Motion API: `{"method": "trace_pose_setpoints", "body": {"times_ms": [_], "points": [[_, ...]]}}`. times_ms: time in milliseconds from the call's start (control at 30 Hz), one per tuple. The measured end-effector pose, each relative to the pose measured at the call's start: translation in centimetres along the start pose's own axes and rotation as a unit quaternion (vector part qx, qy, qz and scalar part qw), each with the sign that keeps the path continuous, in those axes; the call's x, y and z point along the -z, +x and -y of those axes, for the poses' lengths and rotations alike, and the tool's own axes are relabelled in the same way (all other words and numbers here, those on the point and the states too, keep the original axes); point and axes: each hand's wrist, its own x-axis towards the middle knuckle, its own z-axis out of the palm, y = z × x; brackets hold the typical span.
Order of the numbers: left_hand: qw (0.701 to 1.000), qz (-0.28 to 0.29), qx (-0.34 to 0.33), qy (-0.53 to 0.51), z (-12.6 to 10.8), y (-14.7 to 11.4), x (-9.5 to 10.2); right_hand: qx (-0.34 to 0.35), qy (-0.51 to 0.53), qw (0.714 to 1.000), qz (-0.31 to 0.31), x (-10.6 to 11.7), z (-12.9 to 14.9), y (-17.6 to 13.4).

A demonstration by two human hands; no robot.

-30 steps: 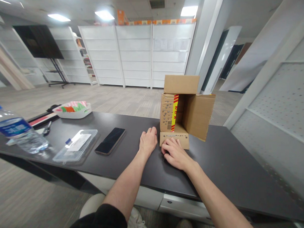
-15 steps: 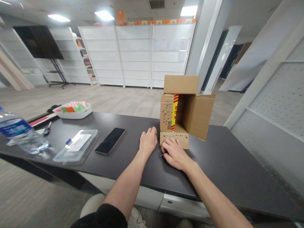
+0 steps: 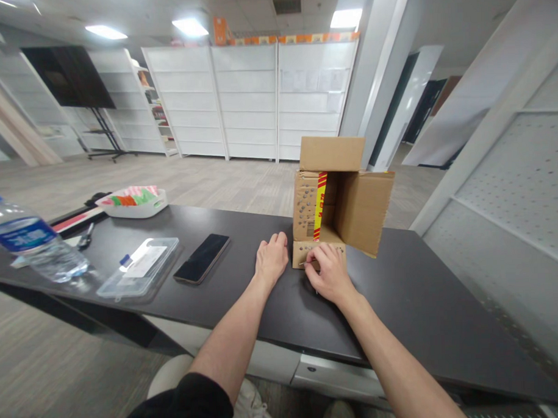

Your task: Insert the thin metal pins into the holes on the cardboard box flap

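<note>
An open cardboard box [image 3: 325, 154] stands on its side on the dark desk, its flaps spread. Small grey metal heads dot its left flap, and a row of heads and holes runs along the low front flap [image 3: 301, 254]. My right hand [image 3: 327, 271] is at that front flap, thumb and fingers pinched on a thin metal screw [image 3: 303, 263] that points left. Its exact kind is hard to make out at this size. My left hand [image 3: 272, 258] rests on the desk left of the box, fingers curled in; what it may hold is hidden.
A black phone [image 3: 202, 258] and a clear plastic case [image 3: 139, 267] lie to the left on the desk [image 3: 246, 314]. Farther left are a water bottle [image 3: 35, 245], a white basket [image 3: 146, 207] with colourful packets and a pen [image 3: 86, 236]. A perforated panel [image 3: 525, 182] stands at right.
My right hand has lifted slightly up and right from the desk at the front flap, with the screw now raised against the flap. My left hand has stayed in place.
</note>
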Motion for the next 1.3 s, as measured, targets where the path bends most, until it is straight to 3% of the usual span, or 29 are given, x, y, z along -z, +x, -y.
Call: {"method": "trace_pose_setpoints", "body": {"times_ms": [667,867,1300], "points": [[1.000,0.025,0.012,-0.002,-0.1,0.1,0.2,-0.069,0.014,0.991,-0.114,-0.1,-1.9,0.2],[1.000,0.004,-0.002,0.000,0.1,0.1,-0.1,-0.098,0.031,0.984,-0.143,-0.3,-2.6,0.2],[1.000,0.000,-0.007,-0.003,0.3,0.2,-0.4,-0.166,0.077,0.975,-0.125,0.1,-2.5,0.2]]}}
